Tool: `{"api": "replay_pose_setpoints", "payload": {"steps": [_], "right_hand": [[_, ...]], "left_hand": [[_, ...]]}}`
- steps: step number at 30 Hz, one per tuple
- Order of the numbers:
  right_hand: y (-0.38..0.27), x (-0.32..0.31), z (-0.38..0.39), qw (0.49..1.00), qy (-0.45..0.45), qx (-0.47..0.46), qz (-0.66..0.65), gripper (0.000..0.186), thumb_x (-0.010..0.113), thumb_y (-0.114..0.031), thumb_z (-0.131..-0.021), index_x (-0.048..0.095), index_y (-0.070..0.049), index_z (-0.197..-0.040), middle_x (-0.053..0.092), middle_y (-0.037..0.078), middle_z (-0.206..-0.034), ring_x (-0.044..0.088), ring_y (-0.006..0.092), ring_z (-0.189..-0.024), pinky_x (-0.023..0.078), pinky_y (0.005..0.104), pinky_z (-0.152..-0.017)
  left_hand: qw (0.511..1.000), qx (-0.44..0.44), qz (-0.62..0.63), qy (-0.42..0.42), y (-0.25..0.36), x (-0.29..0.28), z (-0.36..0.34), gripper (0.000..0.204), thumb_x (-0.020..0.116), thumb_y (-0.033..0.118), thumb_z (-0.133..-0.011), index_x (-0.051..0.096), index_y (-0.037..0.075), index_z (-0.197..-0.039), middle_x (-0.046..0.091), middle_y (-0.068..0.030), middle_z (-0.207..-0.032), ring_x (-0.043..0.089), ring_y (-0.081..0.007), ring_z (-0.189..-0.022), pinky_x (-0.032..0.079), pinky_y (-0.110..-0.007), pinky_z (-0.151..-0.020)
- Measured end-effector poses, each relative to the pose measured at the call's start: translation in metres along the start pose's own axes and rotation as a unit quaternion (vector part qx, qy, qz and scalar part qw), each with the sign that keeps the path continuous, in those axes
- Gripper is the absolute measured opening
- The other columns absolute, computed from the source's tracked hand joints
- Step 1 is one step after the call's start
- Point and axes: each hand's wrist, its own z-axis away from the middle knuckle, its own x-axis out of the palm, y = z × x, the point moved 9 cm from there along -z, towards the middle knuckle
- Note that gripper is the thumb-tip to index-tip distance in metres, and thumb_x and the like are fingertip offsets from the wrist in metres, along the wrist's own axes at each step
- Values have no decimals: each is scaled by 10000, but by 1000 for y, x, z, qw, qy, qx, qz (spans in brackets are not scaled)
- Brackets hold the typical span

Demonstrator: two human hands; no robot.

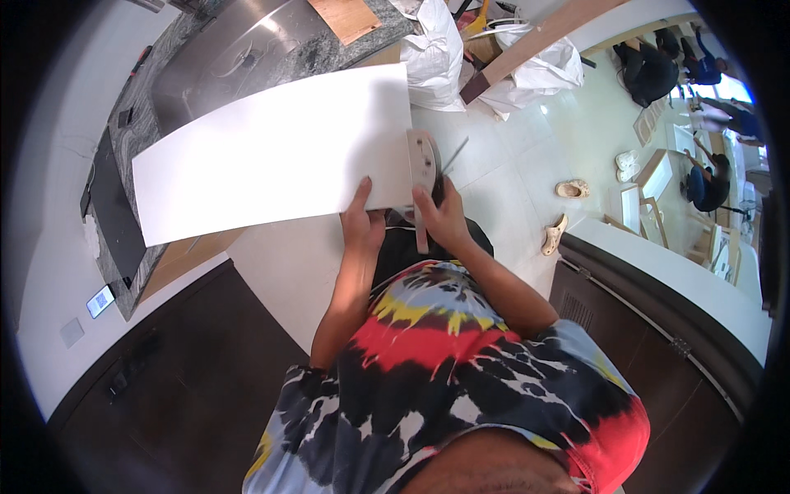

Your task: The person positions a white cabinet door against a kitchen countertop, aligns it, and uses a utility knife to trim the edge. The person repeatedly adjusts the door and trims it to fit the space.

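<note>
A broad, smooth white panel (271, 156) stretches from over the sink counter to just in front of me. At its near right corner my left hand (364, 216) grips the edge, thumb on top and fingers curled underneath. Close against the panel's right end, my right hand (444, 216) is closed on a pale, curved tool (424, 160) with small dark holes and a straight lower piece. A thin grey strip (457, 153) sticks out beside that tool. The palm side of both hands is hidden, and the exact kind of tool cannot be made out.
Beyond the panel lies a stone counter (148, 152) with a steel sink (271, 49) and a brown board (344, 18). White sacks (434, 58) and a wooden plank (539, 45) stand ahead right. Clogs (572, 189) lie on the floor; a mirror reflects other people (709, 181).
</note>
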Motion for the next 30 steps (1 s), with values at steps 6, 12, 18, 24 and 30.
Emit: {"api": "replay_pose_setpoints", "payload": {"steps": [6, 12, 18, 24, 30], "right_hand": [[50, 4, 37, 994, -36, 70, -71, 360, 563, -178, -991, 476, 72, -1234, 651, 165, -1081, 689, 207, -870, 589, 314, -689], [0, -50, -8, 968, 89, 104, -209, 405, 561, -286, -997, 485, 51, -1208, 634, 182, -1119, 698, 259, -814, 614, 380, -655], [-136, -95, -154, 957, 90, -207, 184, 429, 695, -310, -914, 593, 37, -1143, 634, 66, -942, 553, 97, -743, 462, 255, -633], [-208, 12, -325, 892, 69, -293, 336, 556, 769, -398, -800, 649, 15, -1153, 598, 119, -872, 472, 185, -631, 398, 319, -582], [-214, 138, -515, 841, 25, -348, 413, 517, 711, -437, -838, 630, 28, -1048, 621, 265, -1021, 617, 416, -950, 491, 461, -831]], "left_hand": [[999, 36, 23, 11, 16, 8, -22, 355, 650, 25, -911, 534, 84, -1241, 605, -88, -1213, 632, -237, -1075, 589, -386, -865], [999, 35, 21, 4, 31, 18, -39, 356, 669, 14, -896, 550, 92, -1222, 630, -73, -1151, 645, -219, -1049, 600, -384, -855], [991, 41, 94, -87, 35, 56, -73, 297, 643, 41, -925, 552, 90, -1203, 641, -60, -1156, 656, -216, -1052, 590, -391, -877], [998, -40, 6, -38, 27, 64, -101, 304, 661, 135, -934, 539, 104, -1211, 645, -49, -1140, 668, -208, -1000, 598, -413, -828], [974, -155, -151, -61, 39, 44, -90, 379, 647, 230, -953, 525, 74, -1276, 651, -106, -1144, 673, -222, -917, 578, -393, -802]]}}
